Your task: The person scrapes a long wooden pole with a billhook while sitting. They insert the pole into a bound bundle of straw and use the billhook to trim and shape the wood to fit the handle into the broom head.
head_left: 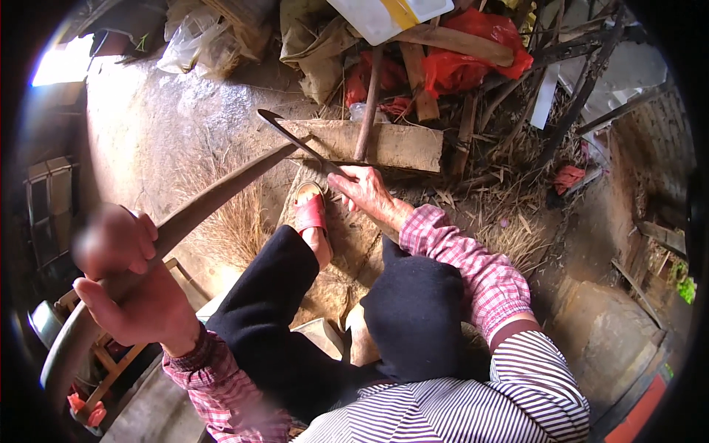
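A long, curved wooden pole [214,198] runs from the lower left up toward the middle. My left hand [136,292] is wrapped round its thicker part, with part of the grip blurred. In my right hand [365,193] is a sickle [292,136] with a narrow dark blade, its handle mostly covered by my fingers and wrist. The blade slants up and left, crossing by the pole's thin end; whether they touch, I cannot tell. Just beyond my right hand lies a thick wooden block [399,146], and a thin stick [368,103] stands against it.
Dry grass [235,221] lies on the floor below the pole. My red sandal [310,213] is close to the blade. Red plastic bags [480,48], sacks [314,44] and branches [583,88] pile up at the far side. A stone slab [605,336] sits at right.
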`<control>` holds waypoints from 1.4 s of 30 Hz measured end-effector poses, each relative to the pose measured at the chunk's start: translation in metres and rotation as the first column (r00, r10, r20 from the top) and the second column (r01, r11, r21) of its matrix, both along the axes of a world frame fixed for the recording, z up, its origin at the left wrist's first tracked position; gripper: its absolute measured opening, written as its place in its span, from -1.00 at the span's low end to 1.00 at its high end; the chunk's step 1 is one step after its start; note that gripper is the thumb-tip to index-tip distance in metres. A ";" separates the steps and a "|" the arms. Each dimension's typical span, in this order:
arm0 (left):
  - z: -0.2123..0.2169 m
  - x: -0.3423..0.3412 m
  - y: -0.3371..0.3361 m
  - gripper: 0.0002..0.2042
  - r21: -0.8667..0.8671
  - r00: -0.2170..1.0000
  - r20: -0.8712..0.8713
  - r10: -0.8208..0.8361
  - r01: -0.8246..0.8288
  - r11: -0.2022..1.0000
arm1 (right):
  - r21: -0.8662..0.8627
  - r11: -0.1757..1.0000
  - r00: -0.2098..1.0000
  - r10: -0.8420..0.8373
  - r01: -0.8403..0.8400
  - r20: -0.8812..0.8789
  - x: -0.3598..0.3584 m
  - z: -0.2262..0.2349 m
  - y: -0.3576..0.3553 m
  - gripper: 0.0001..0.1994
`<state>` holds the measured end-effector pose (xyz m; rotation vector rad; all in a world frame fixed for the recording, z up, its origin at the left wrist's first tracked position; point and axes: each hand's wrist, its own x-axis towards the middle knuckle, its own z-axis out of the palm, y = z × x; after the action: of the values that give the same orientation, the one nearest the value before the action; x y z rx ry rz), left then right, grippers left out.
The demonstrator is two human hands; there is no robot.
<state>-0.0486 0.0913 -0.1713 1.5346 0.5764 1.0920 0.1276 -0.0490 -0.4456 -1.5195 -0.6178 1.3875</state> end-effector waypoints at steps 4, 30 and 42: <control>0.002 -0.003 -0.004 -0.57 0.176 0.978 -0.165 -0.125 0.154 0.972 | 0.176 0.984 0.998 0.035 -0.024 -0.060 -0.009 0.053 -0.002 -0.63; -0.001 -0.026 0.016 -0.78 0.025 0.995 -0.095 0.040 -0.037 0.999 | 0.262 0.965 0.984 -0.051 0.004 0.172 -0.016 0.016 0.003 -0.56; -0.019 -0.072 0.035 -0.75 0.066 0.960 -0.209 0.184 -0.174 0.983 | 0.105 0.950 0.954 -0.289 0.296 -0.077 0.014 0.009 -0.026 -0.53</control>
<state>-0.1208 0.1262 -0.1899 1.6788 0.8566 1.0885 0.1412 -0.0753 -0.4367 -1.4071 -0.4083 1.1462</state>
